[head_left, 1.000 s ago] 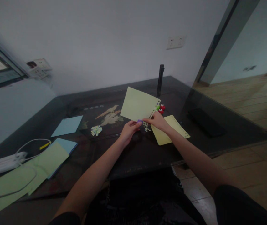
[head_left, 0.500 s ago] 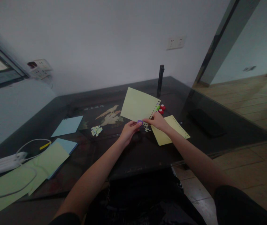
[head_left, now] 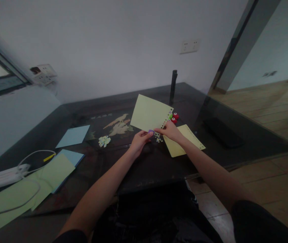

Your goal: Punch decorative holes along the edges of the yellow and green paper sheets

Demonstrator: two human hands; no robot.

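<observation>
My left hand (head_left: pixel 138 142) is closed on a small purple paper punch (head_left: pixel 151 131) at the near edge of a pale yellow sheet (head_left: pixel 149 110). With its fingers pinched, my right hand (head_left: pixel 172 131) grips the sheet's near right corner. A row of small shaped holes runs along the sheet's right edge. Just beyond my right hand lie red punches (head_left: pixel 175 116) and a green punch (head_left: pixel 170 115). Tiny paper cutouts (head_left: pixel 158 139) are scattered below the purple punch. Another yellow sheet (head_left: pixel 175 148), also with holes along one edge, lies partly under my right forearm.
A pile of paper bits (head_left: pixel 104 141) sits left of my hands. Blue paper (head_left: pixel 74 135), more yellow sheets (head_left: pixel 14 199) and a white power strip (head_left: pixel 4 179) with a cable lie farther left. A black post (head_left: pixel 173 87) stands behind; a dark flat object (head_left: pixel 222 131) lies right.
</observation>
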